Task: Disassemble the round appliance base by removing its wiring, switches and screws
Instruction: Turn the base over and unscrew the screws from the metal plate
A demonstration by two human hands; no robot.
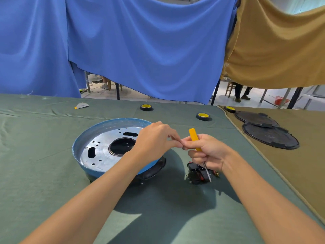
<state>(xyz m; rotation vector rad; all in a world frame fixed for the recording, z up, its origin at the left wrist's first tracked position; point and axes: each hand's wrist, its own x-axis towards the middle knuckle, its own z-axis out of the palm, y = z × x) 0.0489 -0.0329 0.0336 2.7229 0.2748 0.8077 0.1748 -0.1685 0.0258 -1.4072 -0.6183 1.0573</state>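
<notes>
Right grip (207, 152): fingers curled round the screwdriver (194, 138), yellow handle sticking up past the thumb, metal shaft slanting down out of the fist, tip just over the switches (195, 176).
Left grip (154, 138): raised over the right side of the round appliance base (100, 155), thumb and forefinger drawn into a pinch, tips touching the right grip's thumb and forefinger; too small to tell whether anything sits in the pinch.
Base: left of centre on the counter (44, 173), open side up, blue wall around a silver plate with one big round hole in the middle and smaller slots and holes about it; black part (156, 169) showing under its near-right edge.
Switch cluster: black and red with metal prongs, loose on the green cloth near the base's right side.
Counter cover: green cloth, creased toward the left.
Tape roll (146, 107): black with yellow core, flat at the far edge; second tape roll (203, 116) to its right, well apart; third tape roll (229, 108) at the far corner of the tan cloth (309, 164).
Black round covers (270, 136): two, overlapping, lying on the tan cloth at right.
Small white and orange piece (81, 105): far left of the green cloth.
Backdrop: blue drape (140, 50) behind, tan drape (281, 50) at right.
</notes>
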